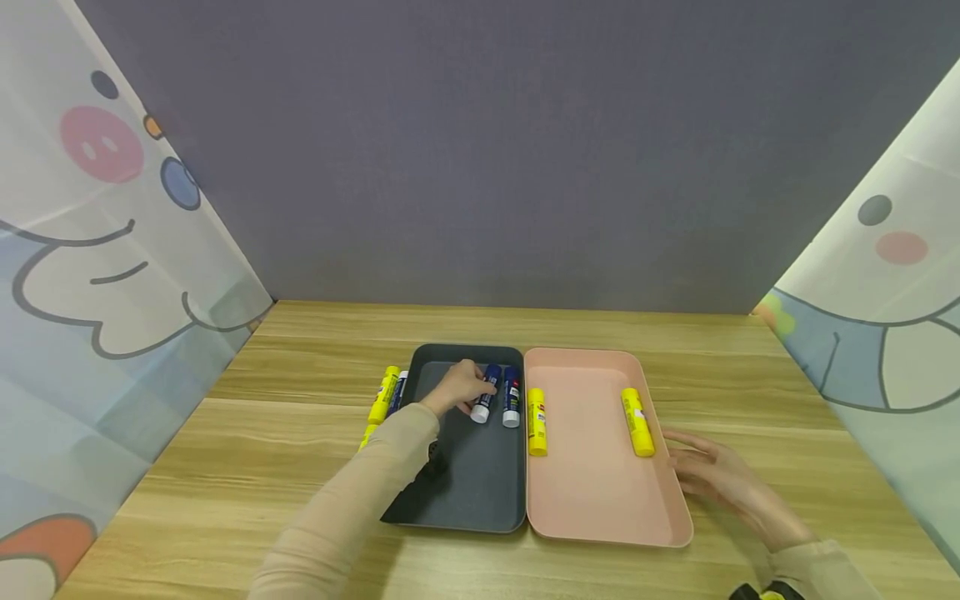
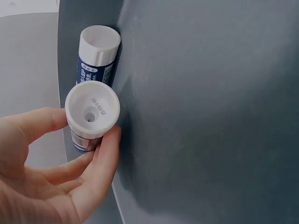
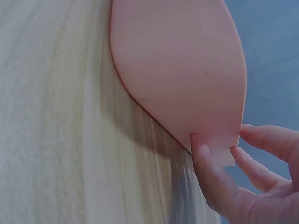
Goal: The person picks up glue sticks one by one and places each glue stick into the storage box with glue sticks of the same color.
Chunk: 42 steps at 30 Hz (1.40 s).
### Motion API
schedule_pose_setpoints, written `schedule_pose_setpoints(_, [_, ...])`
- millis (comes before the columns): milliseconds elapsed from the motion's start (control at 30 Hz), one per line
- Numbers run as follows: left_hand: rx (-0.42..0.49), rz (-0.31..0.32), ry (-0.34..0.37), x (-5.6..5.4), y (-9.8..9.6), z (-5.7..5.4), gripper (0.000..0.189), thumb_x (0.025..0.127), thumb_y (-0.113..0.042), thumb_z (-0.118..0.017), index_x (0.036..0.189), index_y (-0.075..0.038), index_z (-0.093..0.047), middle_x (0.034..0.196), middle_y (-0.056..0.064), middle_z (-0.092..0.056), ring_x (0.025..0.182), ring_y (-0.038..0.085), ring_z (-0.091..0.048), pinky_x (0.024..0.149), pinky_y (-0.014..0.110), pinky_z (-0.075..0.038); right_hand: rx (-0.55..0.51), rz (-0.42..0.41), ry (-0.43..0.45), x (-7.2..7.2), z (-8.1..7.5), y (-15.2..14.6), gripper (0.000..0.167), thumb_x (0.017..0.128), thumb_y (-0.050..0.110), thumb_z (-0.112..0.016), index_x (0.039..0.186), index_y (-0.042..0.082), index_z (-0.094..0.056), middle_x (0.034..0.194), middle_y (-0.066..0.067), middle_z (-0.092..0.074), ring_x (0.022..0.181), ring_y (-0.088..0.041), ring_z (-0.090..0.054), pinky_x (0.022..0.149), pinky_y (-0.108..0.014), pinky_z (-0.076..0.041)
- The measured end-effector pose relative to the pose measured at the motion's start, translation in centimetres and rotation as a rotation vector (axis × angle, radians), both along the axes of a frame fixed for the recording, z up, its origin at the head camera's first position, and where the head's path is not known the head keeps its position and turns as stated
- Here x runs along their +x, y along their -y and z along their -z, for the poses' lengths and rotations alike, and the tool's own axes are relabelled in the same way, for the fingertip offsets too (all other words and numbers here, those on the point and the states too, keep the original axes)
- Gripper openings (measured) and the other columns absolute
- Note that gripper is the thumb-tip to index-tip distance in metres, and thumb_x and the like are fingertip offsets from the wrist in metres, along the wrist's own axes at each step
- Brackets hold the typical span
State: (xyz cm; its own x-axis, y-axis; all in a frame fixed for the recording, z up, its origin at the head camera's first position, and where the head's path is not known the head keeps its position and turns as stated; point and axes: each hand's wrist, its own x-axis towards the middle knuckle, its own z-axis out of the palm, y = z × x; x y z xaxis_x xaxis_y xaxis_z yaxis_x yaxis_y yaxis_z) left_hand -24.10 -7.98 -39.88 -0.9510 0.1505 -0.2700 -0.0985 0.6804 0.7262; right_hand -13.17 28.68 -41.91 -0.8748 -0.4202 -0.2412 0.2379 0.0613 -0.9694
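My left hand (image 1: 462, 385) pinches a navy glue stick (image 1: 488, 389) with a white end over the dark grey tray (image 1: 480, 508). In the left wrist view, thumb and fingers close around its sides, and its round white end faces the camera. Just beside it, a second navy glue stick (image 1: 512, 397) lies along that tray's right wall. My right hand (image 1: 716, 475) rests at the outer right side of the pink tray (image 1: 592, 508), its fingers extended and fingertips touching the wall and rim. Inside the pink tray lie two yellow glue sticks (image 1: 537, 422), one near each long side.
Left of the dark tray, partly behind my left sleeve, lie yellow glue sticks (image 1: 385, 394) and a navy glue stick (image 1: 398, 392). Both trays stand side by side on the wooden table (image 1: 247, 467). A grey panel (image 1: 510, 167) rises behind, with printed cloths at both sides.
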Motion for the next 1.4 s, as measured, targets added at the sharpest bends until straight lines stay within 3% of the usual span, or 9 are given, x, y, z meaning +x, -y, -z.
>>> schedule_pose_setpoints(267, [-0.012, -0.01, 0.004, 0.0, -0.1, 0.3, 0.024, 0.078, -0.013, -0.065, 0.089, 0.007, -0.06, 0.068, 0.011, -0.057, 0.051, 0.015, -0.055, 0.044, 0.027, -0.05, 0.023, 0.011, 0.001, 0.1, 0.1, 0.0, 0.034, 0.089, 0.011, -0.052, 0.117, 0.03, -0.05, 0.11, 0.002, -0.059, 0.094, -0.008, -0.059, 0.08, -0.029, -0.048])
schedule_pose_setpoints(500, [-0.004, -0.017, 0.01, -0.1, 0.0, 0.3, 0.019, 0.078, -0.013, -0.065, 0.075, 0.005, -0.06, 0.063, 0.009, -0.055, 0.05, 0.015, -0.054, 0.044, 0.028, -0.05, 0.031, 0.008, 0.001, 0.0, 0.0, -0.1, 0.038, 0.089, 0.013, -0.051, 0.125, 0.024, -0.047, 0.113, -0.001, -0.057, 0.095, -0.009, -0.059, 0.081, -0.03, -0.048])
schedule_pose_setpoints(767, [0.024, 0.0, 0.032, 0.1, 0.1, -0.5, 0.032, 0.079, -0.013, -0.064, 0.103, 0.008, -0.058, 0.075, 0.014, -0.058, 0.055, 0.021, -0.058, 0.047, 0.03, -0.051, 0.051, 0.017, 0.0, 0.0, 0.3, -0.2, 0.042, 0.089, 0.013, -0.052, 0.13, 0.018, -0.042, 0.114, -0.002, -0.056, 0.094, -0.009, -0.059, 0.081, -0.031, -0.048])
schedule_pose_setpoints(933, [-0.031, 0.016, 0.012, 0.3, 0.3, -1.4, 0.032, 0.082, -0.014, -0.062, 0.105, 0.007, -0.058, 0.078, 0.012, -0.059, 0.058, 0.023, -0.06, 0.049, 0.03, -0.052, 0.047, 0.02, 0.003, -0.2, 0.5, -0.3, 0.044, 0.089, 0.012, -0.051, 0.132, 0.016, -0.041, 0.112, -0.001, -0.057, 0.094, -0.008, -0.058, 0.081, -0.03, -0.048])
schedule_pose_setpoints(1067, [-0.091, 0.037, -0.009, 0.4, 0.6, -1.8, 0.03, 0.083, -0.016, -0.061, 0.104, 0.005, -0.059, 0.075, 0.01, -0.059, 0.058, 0.021, -0.059, 0.05, 0.029, -0.052, 0.065, 0.033, -0.01, -0.1, 0.3, -0.1, 0.049, 0.089, 0.012, -0.052, 0.135, 0.005, -0.035, 0.114, -0.008, -0.056, 0.093, -0.008, -0.059, 0.08, -0.031, -0.049])
schedule_pose_setpoints(1133, [-0.112, 0.047, -0.013, 0.5, 0.8, -2.0, 0.031, 0.083, -0.018, -0.06, 0.105, 0.004, -0.059, 0.075, 0.009, -0.059, 0.058, 0.021, -0.059, 0.05, 0.029, -0.051, 0.071, 0.04, 0.002, -0.1, 0.2, 0.0, 0.044, 0.089, 0.012, -0.052, 0.132, 0.013, -0.04, 0.113, -0.005, -0.057, 0.093, -0.008, -0.059, 0.08, -0.03, -0.048])
schedule_pose_setpoints(1167, [-0.123, 0.054, -0.016, 0.5, 0.9, -2.1, 0.031, 0.083, -0.018, -0.06, 0.106, 0.003, -0.059, 0.075, 0.009, -0.059, 0.058, 0.02, -0.059, 0.05, 0.029, -0.051, 0.064, 0.036, -0.005, -0.1, 0.1, 0.0, 0.046, 0.089, 0.011, -0.051, 0.133, 0.009, -0.038, 0.113, -0.007, -0.057, 0.093, -0.009, -0.059, 0.08, -0.031, -0.048])
schedule_pose_setpoints(1300, [-0.149, 0.074, -0.03, 0.8, 1.2, -2.6, 0.032, 0.084, -0.02, -0.06, 0.107, 0.003, -0.059, 0.075, 0.008, -0.059, 0.059, 0.021, -0.06, 0.05, 0.029, -0.051, 0.05, 0.032, 0.012, 0.0, 0.1, 0.0, 0.034, 0.089, 0.012, -0.052, 0.117, 0.031, -0.048, 0.109, 0.002, -0.059, 0.093, -0.009, -0.059, 0.08, -0.03, -0.048])
schedule_pose_setpoints(1400, [-0.156, 0.086, -0.045, 1.1, 1.5, -2.9, 0.032, 0.083, -0.02, -0.06, 0.106, 0.002, -0.059, 0.074, 0.008, -0.06, 0.06, 0.024, -0.061, 0.05, 0.029, -0.051, 0.035, 0.023, 0.014, 0.1, 0.1, -0.1, 0.032, 0.089, 0.012, -0.052, 0.11, 0.036, -0.05, 0.107, 0.005, -0.06, 0.093, -0.009, -0.059, 0.08, -0.029, -0.048])
